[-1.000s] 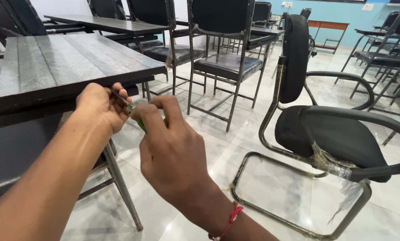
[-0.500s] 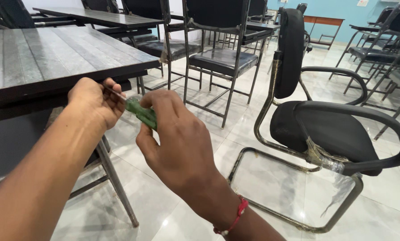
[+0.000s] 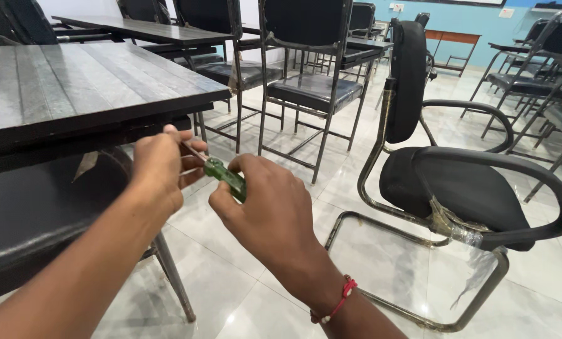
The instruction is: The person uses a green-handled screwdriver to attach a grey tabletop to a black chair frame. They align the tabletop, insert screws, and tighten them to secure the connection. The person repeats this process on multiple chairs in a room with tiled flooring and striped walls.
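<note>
A screwdriver with a green see-through handle [image 3: 226, 176] sits between both hands, its thin metal shaft [image 3: 193, 151] slanting up to the left. My right hand [image 3: 268, 210], with a red thread band on the wrist, grips the handle. My left hand [image 3: 159, 166] pinches the shaft near its tip with the fingertips. The tip itself is hidden behind those fingers. Both hands hover just below the front edge of a dark wooden desk top [image 3: 93, 85].
A black cantilever armchair [image 3: 456, 188] with a chrome frame stands at the right on the glossy white tile floor. Several black metal chairs [image 3: 312, 88] and desks fill the room behind. A dark seat [image 3: 36, 220] lies under the desk at left.
The hands and screwdriver have shifted slightly right and down in view. The green handle shows more clearly from the right hand, and the shaft is now visible.
</note>
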